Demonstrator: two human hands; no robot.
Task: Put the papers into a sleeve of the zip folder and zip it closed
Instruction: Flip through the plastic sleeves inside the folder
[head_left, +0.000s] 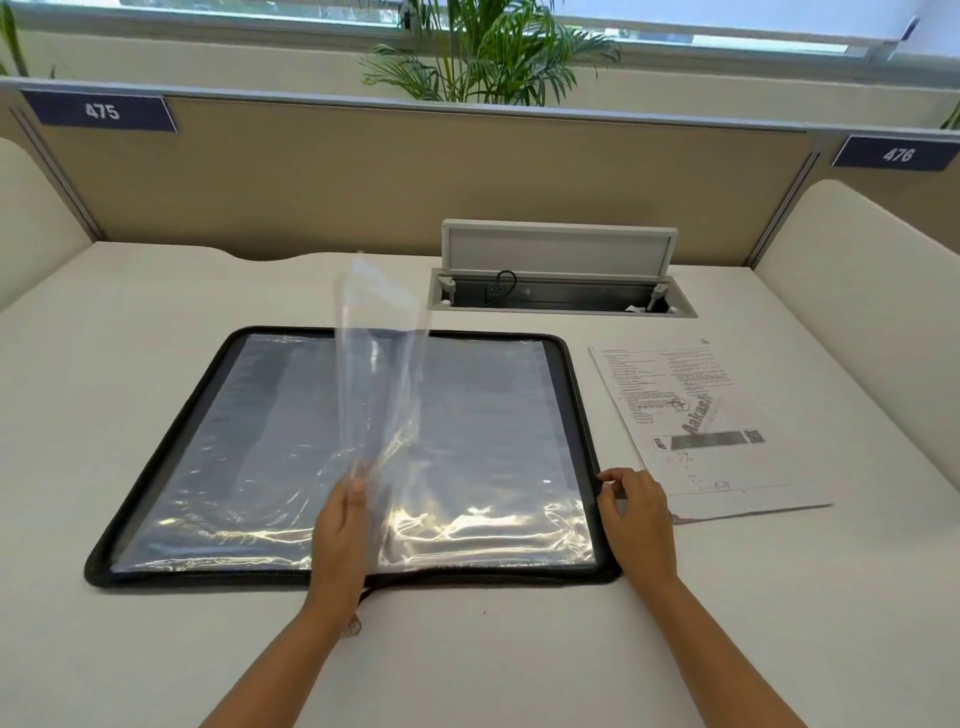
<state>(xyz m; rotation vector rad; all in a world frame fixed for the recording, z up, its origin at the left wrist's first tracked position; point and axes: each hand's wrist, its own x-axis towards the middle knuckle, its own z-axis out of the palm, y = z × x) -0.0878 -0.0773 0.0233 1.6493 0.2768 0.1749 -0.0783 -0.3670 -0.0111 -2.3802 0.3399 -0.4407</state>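
A black zip folder lies open flat on the white desk, its clear plastic sleeves spread over both halves. My left hand pinches the lower edge of one clear sleeve and holds it upright over the folder's middle. At the folder's right edge rests my right hand, fingers loosely curled, holding nothing. The printed papers lie flat on the desk just right of the folder, beside my right hand.
An open cable hatch with a raised lid sits in the desk behind the folder. A tan partition with number tags 475 and 476 closes the back. Rounded white side dividers stand left and right.
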